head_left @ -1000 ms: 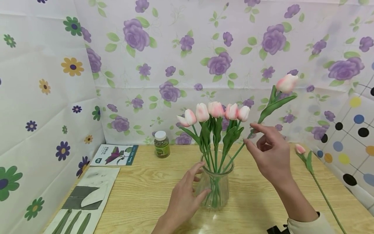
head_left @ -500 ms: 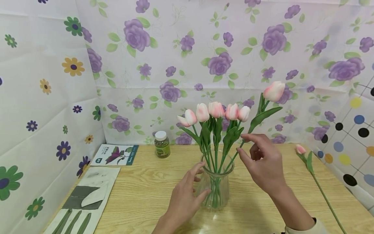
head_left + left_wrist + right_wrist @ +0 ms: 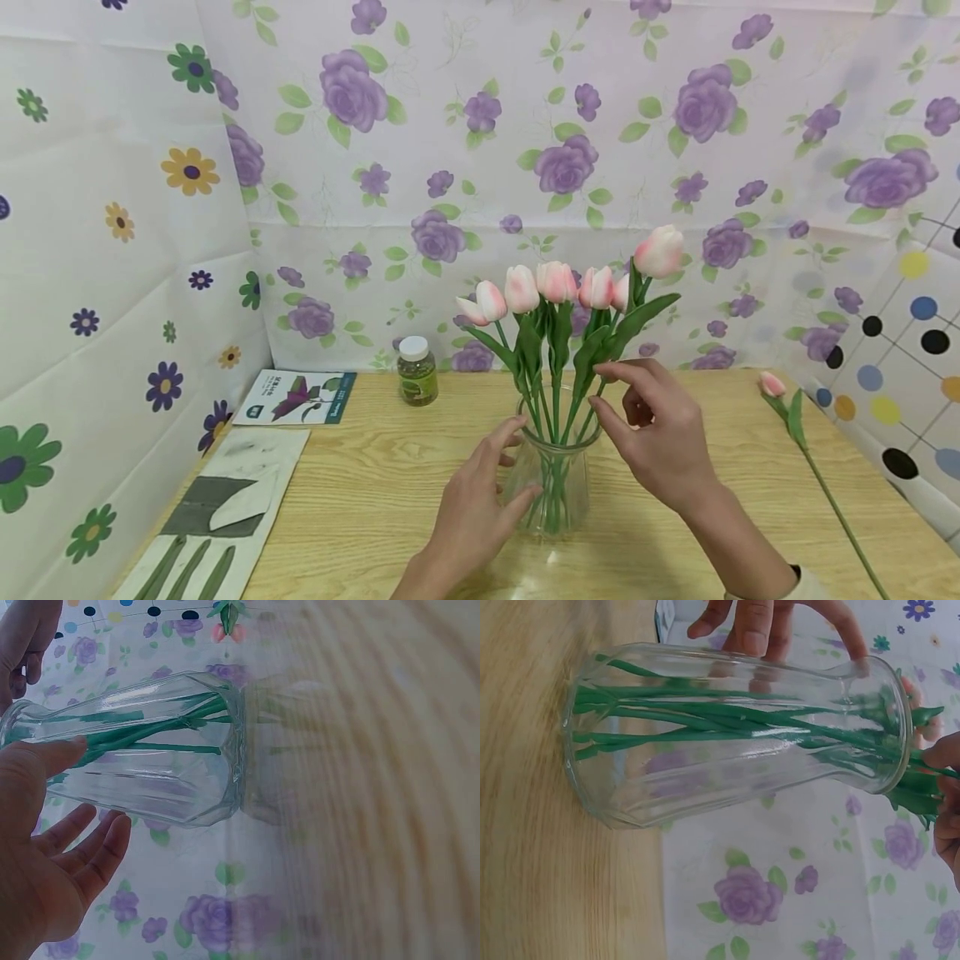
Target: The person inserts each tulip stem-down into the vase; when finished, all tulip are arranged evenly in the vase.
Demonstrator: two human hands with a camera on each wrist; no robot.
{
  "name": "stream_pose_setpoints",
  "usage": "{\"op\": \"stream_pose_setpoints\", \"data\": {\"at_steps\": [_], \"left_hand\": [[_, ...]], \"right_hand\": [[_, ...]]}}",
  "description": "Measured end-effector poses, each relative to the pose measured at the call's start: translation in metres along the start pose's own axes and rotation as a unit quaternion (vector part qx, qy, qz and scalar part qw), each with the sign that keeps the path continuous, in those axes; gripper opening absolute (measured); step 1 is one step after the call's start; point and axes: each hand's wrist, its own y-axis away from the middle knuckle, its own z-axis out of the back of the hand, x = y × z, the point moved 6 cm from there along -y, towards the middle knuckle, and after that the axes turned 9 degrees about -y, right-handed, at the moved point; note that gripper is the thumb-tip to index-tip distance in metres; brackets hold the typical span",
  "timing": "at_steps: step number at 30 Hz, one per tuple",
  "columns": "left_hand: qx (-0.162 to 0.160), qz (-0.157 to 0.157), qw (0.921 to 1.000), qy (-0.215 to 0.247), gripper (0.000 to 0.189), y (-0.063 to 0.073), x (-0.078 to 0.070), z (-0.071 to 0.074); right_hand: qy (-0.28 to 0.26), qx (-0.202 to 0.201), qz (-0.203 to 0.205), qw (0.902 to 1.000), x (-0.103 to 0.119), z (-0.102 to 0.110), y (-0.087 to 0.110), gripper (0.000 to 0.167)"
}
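Observation:
A clear glass vase (image 3: 573, 479) stands upright on the table, bearing several pink-and-white artificial tulips (image 3: 557, 282) whose green stems (image 3: 727, 716) show through the glass. Between thumb and index finger, my right hand (image 3: 663, 433) pinches the stem of another tulip (image 3: 660, 252) at the vase's right rim. This bloom stands higher than the others; its lower stem is hard to tell among the rest. At the vase's left side, my left hand (image 3: 472, 500) is loosely cupped, index fingertip by the rim and thumb (image 3: 56, 754) in front of the glass. Its other fingers (image 3: 101, 859) are spread and relaxed.
One more tulip (image 3: 806, 450) lies along the table's right side. A white-capped jar (image 3: 417, 375) stands at the back, left of the vase. A printed booklet (image 3: 296, 397) and a long patterned sheet (image 3: 225, 500) lie on the left. Patterned cloth walls (image 3: 450, 100) enclose the table (image 3: 360, 517).
My right hand has moved left and down with the pinched tulip, bringing its bloom beside the others and its stem closer to the bunch. The left hand and vase stay where they were.

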Motion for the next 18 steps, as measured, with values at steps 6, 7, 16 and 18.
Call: {"op": "stream_pose_setpoints", "data": {"at_steps": [6, 7, 16, 18], "left_hand": [[-0.001, -0.003, 1.0000, 0.002, 0.089, 0.000, 0.000, 0.000], [-0.001, -0.004, 1.0000, 0.002, 0.089, 0.000, 0.000, 0.000], [0.000, -0.004, 1.0000, 0.000, 0.089, 0.000, -0.001, 0.001], [0.000, -0.004, 1.0000, 0.000, 0.087, 0.000, -0.001, 0.001]], "right_hand": [[-0.014, 0.020, 0.018, 0.9996, 0.003, -0.008, 0.004, 0.051], [-0.014, 0.022, 0.019, 0.9995, 0.004, -0.009, 0.004, 0.050], [-0.024, 0.066, 0.011, 0.9975, 0.004, -0.016, 0.007, 0.045], [-0.024, 0.072, 0.016, 0.9970, 0.006, -0.018, 0.007, 0.047]]}}
